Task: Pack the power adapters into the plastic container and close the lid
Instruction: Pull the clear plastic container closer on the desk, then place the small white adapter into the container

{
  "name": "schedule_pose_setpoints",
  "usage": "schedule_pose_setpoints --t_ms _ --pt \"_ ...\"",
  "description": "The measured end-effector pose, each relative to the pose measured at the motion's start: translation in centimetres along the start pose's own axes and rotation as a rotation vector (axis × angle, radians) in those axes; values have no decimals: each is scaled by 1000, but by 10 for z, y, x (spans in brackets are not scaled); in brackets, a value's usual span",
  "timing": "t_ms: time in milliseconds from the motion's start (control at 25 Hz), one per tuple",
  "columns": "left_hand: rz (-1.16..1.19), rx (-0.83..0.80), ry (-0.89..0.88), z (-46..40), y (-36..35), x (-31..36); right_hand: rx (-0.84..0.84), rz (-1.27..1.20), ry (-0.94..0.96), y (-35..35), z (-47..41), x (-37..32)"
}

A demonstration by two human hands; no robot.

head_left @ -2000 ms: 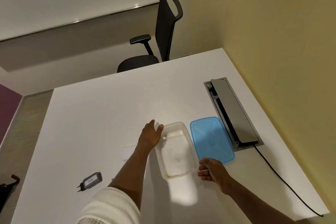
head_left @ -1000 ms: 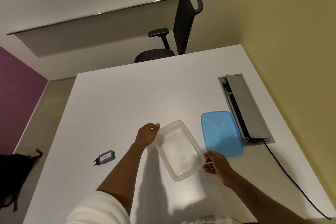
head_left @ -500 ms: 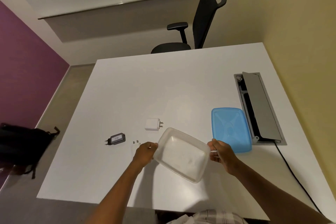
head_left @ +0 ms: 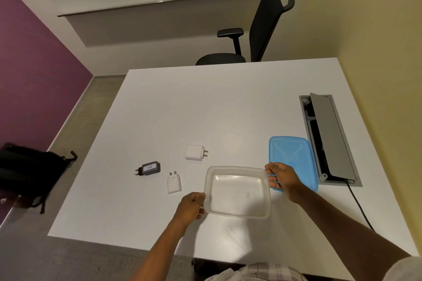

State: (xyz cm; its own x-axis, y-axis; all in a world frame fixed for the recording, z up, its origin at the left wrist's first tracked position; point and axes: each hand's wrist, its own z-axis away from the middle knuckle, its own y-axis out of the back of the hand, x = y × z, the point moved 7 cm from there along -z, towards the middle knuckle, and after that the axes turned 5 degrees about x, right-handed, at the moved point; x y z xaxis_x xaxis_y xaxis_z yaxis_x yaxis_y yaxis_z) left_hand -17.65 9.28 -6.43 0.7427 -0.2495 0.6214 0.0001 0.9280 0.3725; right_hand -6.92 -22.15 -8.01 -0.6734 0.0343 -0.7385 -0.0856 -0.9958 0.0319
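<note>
Head cam: left hand (head_left: 190, 206) and right hand (head_left: 282, 178) pinch opposite rims of the empty clear plastic container (head_left: 237, 191). Two white adapters (head_left: 174, 182) (head_left: 194, 152) and a black one (head_left: 149, 168) lie unpacked on the table. Blue lid (head_left: 292, 157) off, beside it.

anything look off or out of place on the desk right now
Nothing spilled or damaged. The clear container is empty, held at its ends by the left hand and right hand. Its blue lid lies flat beside it. Three adapters lie loose: black, white and white. The desk's cable hatch stands open.
</note>
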Motion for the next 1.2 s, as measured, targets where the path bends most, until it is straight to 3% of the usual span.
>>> schedule_pose_setpoints --t_ms 280,520,680,960,1200 --pt "-15 -54 -19 -2 3 -2 58 117 65 1 4 -4" --pt "6 -64 -33 0 24 -8 409 362 286 6 25 -15" --pt "49 -61 -32 -1 50 -16 523 291 357 -4 41 -26" --pt "62 -14 -27 -23 109 -43 537 205 411 -68 53 -55" --pt "-290 138 -238 -57 148 -50 453 226 549 -164 61 -76"
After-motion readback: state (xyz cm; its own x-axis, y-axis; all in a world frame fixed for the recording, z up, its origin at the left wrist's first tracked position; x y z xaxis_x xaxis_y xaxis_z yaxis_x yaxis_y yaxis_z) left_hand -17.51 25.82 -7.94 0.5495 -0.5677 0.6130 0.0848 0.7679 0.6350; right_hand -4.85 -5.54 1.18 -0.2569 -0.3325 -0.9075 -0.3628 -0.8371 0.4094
